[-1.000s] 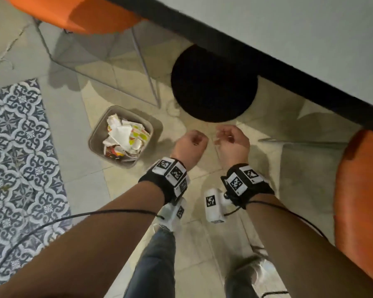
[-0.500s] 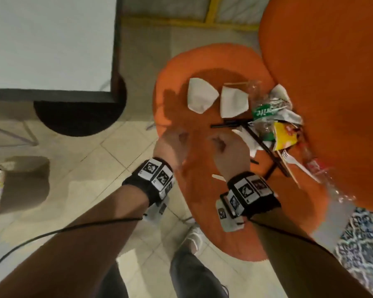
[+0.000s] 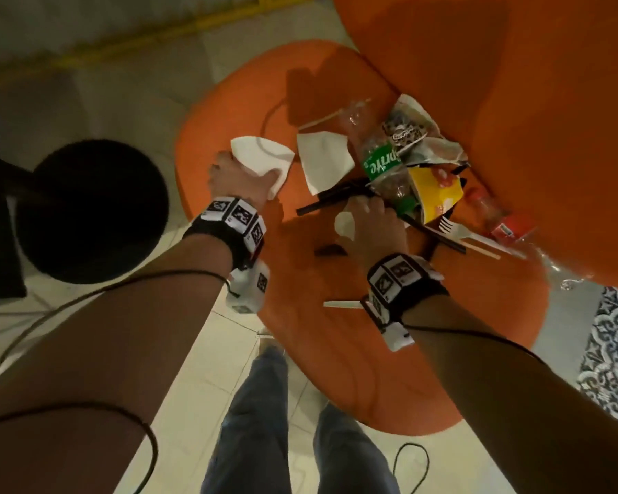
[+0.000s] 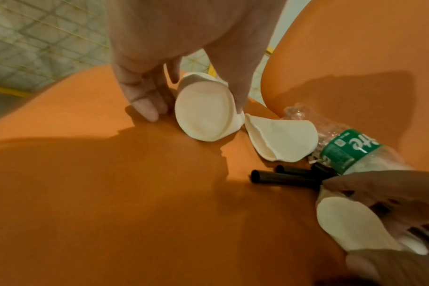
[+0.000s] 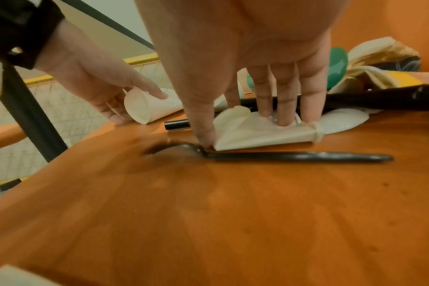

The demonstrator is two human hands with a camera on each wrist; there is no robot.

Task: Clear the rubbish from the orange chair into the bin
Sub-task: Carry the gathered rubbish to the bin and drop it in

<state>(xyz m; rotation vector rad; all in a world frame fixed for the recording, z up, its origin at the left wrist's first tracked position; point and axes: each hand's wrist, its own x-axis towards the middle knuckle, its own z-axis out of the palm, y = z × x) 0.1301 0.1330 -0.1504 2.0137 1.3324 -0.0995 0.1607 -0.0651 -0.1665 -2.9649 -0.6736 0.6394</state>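
Rubbish lies on the orange chair seat. My left hand grips a white paper cup at the seat's left edge; the left wrist view shows fingers and thumb on either side of that cup. My right hand holds a flattened white cup, fingers on top and thumb at its edge. Another flattened cup, black straws and a green-labelled clear bottle lie between and beyond the hands. A black spoon lies just in front of the right hand. The bin is out of view.
Wrappers, a white plastic fork and a red-labelled bottle are piled against the chair back. A white plastic stick lies by my right wrist. A black round table base stands left; a patterned rug lies right.
The view swung from the bin on the floor to the chair. Both hands, empty fists before, reached down to the seat and each took hold of a white cup.
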